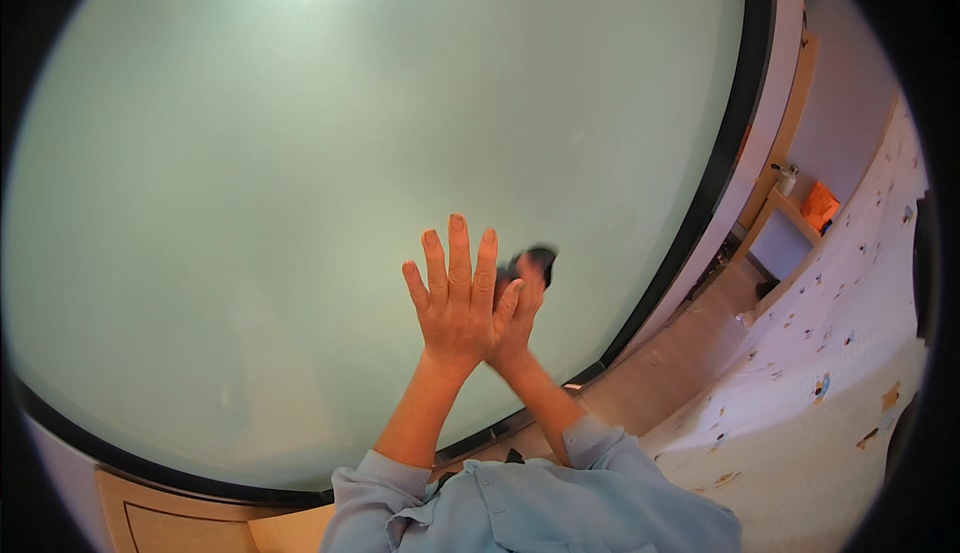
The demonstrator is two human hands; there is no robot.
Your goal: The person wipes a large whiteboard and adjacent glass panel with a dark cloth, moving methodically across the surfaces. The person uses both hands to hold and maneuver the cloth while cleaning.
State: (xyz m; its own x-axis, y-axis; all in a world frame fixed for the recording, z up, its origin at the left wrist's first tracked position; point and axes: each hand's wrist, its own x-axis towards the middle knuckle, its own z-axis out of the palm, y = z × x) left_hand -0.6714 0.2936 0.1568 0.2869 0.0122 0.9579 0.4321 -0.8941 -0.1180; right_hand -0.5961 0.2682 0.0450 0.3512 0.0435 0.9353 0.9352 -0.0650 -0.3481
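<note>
A large pale-green panel [337, 140], frosted-looking and glossy with a black frame, fills most of the view before me. My left hand [456, 298] is spread with its back towards me and its palm facing the panel, seemingly flat against it. Just to its right, and partly behind its thumb, my right hand [523, 317] grips a small dark object [549, 264], perhaps a cloth or a pad. Motion blur and my fingers hide its exact shape. My wrists look close together in this view.
The panel's black frame [720, 178] curves down the right side. Below left is a wooden cabinet [180, 515]. On the right are tiled floor [675, 350], a patterned white cloth [795, 403], and a wooden shelf [795, 215] bearing a bottle [786, 180] and an orange bag [820, 206].
</note>
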